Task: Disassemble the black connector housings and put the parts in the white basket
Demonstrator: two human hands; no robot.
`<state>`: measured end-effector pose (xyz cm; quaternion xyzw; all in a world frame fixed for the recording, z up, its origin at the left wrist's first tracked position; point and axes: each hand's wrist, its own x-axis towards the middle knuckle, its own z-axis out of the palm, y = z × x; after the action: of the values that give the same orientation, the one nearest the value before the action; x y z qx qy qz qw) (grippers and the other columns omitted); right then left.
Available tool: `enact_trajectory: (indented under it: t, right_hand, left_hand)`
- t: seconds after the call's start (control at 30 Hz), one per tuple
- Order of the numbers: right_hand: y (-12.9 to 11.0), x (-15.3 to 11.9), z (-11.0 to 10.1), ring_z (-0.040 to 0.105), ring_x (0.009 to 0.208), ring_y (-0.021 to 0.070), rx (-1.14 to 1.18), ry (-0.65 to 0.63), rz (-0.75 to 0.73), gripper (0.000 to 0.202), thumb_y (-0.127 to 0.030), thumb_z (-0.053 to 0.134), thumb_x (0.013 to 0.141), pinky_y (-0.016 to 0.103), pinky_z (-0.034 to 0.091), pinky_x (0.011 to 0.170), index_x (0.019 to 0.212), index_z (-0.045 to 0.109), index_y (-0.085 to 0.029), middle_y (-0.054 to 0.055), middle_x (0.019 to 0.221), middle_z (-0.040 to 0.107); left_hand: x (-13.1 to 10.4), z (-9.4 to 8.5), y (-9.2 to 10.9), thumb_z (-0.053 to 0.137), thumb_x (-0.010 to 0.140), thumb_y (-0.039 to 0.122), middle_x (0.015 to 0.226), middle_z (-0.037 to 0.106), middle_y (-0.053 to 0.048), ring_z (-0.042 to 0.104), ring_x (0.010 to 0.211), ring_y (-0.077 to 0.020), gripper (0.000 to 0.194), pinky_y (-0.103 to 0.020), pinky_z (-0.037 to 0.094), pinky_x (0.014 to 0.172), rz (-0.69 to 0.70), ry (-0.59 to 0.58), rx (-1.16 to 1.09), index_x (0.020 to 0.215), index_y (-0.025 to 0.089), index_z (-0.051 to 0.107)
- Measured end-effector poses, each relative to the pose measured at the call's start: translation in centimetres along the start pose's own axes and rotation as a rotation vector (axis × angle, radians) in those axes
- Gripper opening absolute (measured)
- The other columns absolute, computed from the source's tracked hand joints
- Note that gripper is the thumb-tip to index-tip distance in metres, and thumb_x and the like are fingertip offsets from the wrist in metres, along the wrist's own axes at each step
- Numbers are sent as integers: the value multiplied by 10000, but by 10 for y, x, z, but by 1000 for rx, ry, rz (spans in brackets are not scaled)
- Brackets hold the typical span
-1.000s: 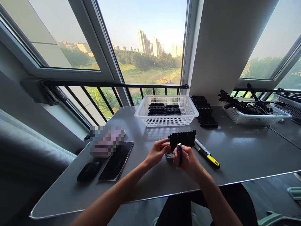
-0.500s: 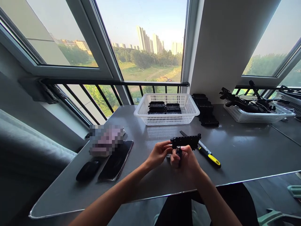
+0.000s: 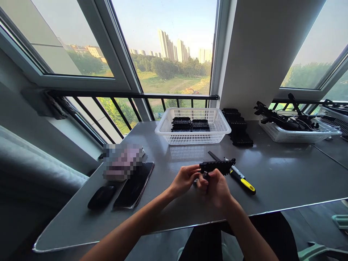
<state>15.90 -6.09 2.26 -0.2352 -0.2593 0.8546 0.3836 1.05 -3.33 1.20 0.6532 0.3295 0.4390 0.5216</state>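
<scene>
Over the table, my left hand [image 3: 185, 179] pinches the left end of a black ridged plastic part [image 3: 219, 166] with toothed edges, which is held lengthwise, pointing right. My right hand [image 3: 217, 186] is closed around a small dark lighter [image 3: 206, 175] with a metal top, close in front of the part's near side. The thumb lies by the lighter's top; most of its body is hidden in the fingers. A small round pale item under the hands is mostly covered. Just right of the hands lie a yellow-and-black-handled tool [image 3: 247, 185] and a pale marker-like pen [image 3: 237, 171].
A white basket [image 3: 193, 139] holding black ridged parts stands at the back, with more such parts [image 3: 240, 136] stacked beside it. Another white basket [image 3: 296, 135] carries black parts and wires. On the left are a phone-like tablet [image 3: 136, 185], a black mouse [image 3: 102, 197] and a blurred pink item [image 3: 122, 163].
The black part has shifted slightly right and down and tilted in my hands. My right hand stays on the lighter, whose metal top has dropped slightly and shows less.
</scene>
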Motion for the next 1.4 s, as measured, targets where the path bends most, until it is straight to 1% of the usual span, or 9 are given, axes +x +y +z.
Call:
enact_trajectory:
  t: [0.2, 0.43, 0.6, 0.8, 0.97, 1.1, 1.17, 1.27, 1.4]
  right_hand:
    - [-1, -1, -2, 254, 505, 108, 35, -32, -17, 251, -403, 477, 662, 242, 201, 457, 535, 450, -188, -26, 539, 333]
    - [-9, -3, -7, 252, 514, 117, 57, -14, -64, 270, -415, 503, 681, 235, 206, 449, 541, 418, -200, -29, 531, 310]
    - [-18, -8, -10, 272, 526, 115, 95, 26, -2, 253, -410, 497, 673, 221, 196, 441, 569, 392, -204, -31, 557, 310]
    - [-30, -13, -15, 277, 530, 113, 122, 71, -36, 257, -417, 479, 677, 227, 214, 450, 578, 368, -208, -36, 573, 295]
    - [-40, -17, -24, 254, 531, 114, 160, 86, -69, 258, -415, 479, 673, 224, 188, 446, 591, 339, -215, -40, 588, 261]
    - [-47, -21, -33, 253, 549, 117, 214, 55, -112, 253, -407, 487, 690, 221, 185, 455, 600, 360, -208, -38, 599, 266]
    - [-50, -22, -36, 247, 551, 117, 233, 53, -129, 256, -407, 492, 694, 221, 187, 457, 604, 359, -208, -38, 600, 270]
    - [-50, -22, -36, 242, 547, 118, 230, 58, -128, 268, -411, 497, 692, 221, 187, 456, 608, 335, -214, -39, 597, 267]
    - [-44, -20, -28, 257, 539, 119, 194, 77, -86, 271, -424, 484, 685, 224, 190, 452, 612, 321, -220, -41, 591, 259]
  left_hand:
    - [1, 0, 3, 661, 819, 368, 876, 753, -100, 706, 816, -241, 313, -313, 547, 767, 0, -5, 2, 1001, 121, 725]
    - [1, -1, -1, 694, 794, 378, 832, 748, -94, 696, 777, -224, 370, -294, 539, 716, -48, -6, -104, 1047, 108, 700]
    - [2, -5, 1, 725, 756, 421, 781, 737, -83, 671, 719, -190, 415, -284, 531, 697, -75, 28, -161, 1009, 93, 698]
    - [4, -9, -2, 757, 722, 412, 757, 728, -66, 659, 698, -169, 407, -251, 524, 640, -91, 99, -160, 973, 96, 700]
    - [4, -12, -2, 782, 680, 445, 755, 733, -76, 693, 706, -211, 478, -309, 565, 669, -119, 143, -156, 994, 94, 700]
    - [5, -13, 2, 773, 693, 440, 816, 746, -87, 705, 729, -223, 457, -366, 580, 741, -103, 120, -158, 993, 102, 705]
    - [5, -13, 2, 778, 684, 444, 789, 746, -78, 704, 714, -222, 462, -375, 581, 742, -103, 124, -169, 988, 103, 705]
    - [5, -12, 0, 790, 662, 459, 753, 743, -72, 702, 676, -213, 492, -354, 582, 705, -109, 143, -181, 986, 99, 703]
    - [5, -10, -4, 787, 675, 448, 756, 743, -71, 701, 681, -199, 482, -313, 575, 686, -124, 141, -174, 998, 102, 697]
